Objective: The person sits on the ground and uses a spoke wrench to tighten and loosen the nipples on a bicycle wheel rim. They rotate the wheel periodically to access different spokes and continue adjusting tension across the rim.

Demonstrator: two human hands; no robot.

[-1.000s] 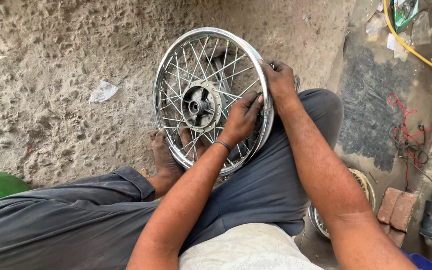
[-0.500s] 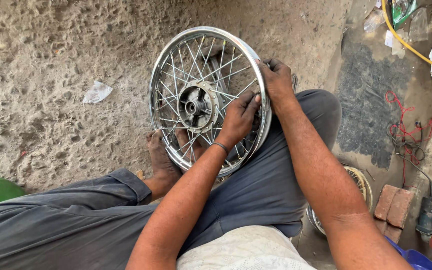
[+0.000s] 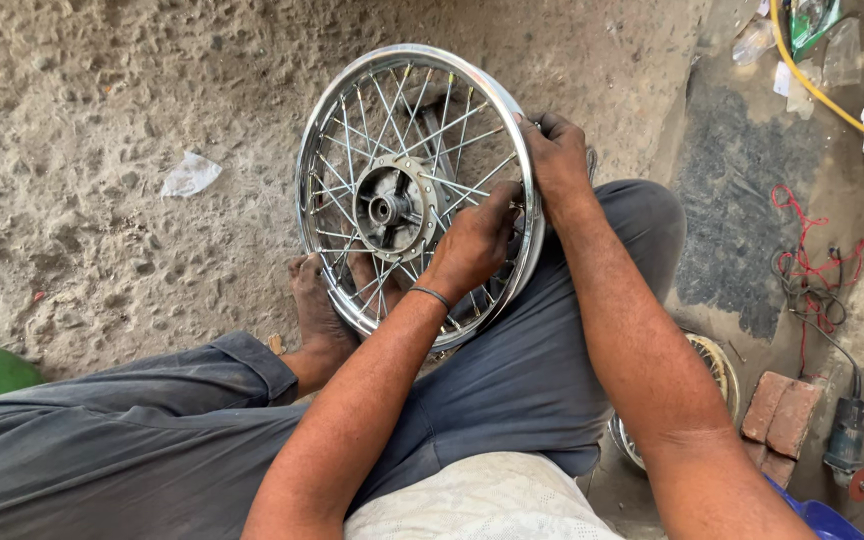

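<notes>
- Standing upright on the rough ground between the bare feet: chrome spoked wheel rim (image 3: 324, 150) with grey hub (image 3: 388, 208); hub axis roughly level
- right hand (image 3: 557, 160) clamped on the rim's right edge; steadying
- left hand (image 3: 474, 245) nearer the hub; fingers pinched together on a spoke (image 3: 477, 190) inside the rim

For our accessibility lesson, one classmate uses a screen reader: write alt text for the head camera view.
Seen from above, a seated person props a chrome spoked wheel upright between bare feet on rough sandy ground; the left hand pinches spokes near the rim, and the right hand grips the rim's outer edge. Bricks, an angle grinder and a second wheel lie to the right.
</notes>
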